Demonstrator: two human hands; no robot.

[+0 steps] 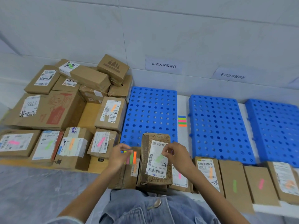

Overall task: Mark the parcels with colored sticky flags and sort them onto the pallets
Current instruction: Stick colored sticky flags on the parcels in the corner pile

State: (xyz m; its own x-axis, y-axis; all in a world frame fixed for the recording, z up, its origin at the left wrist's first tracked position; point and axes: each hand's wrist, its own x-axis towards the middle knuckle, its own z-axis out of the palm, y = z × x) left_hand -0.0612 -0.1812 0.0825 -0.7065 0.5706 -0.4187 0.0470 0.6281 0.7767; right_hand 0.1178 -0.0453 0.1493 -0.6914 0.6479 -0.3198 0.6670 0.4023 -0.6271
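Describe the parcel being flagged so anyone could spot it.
Find the leftmost blue pallet; at its near edge lies the patterned parcel, right of the flag pad in the left hand. Unlike neighbouring plain boxes, its cardboard is printed all over, and the right hand pinches a green flag on its label.

A pale blue, washed denim garment (142, 209) shows at 6 o'clock, with one round silver metal button (157, 203). A matching denim sleeve cuff (68, 220) sits at 7 o'clock.
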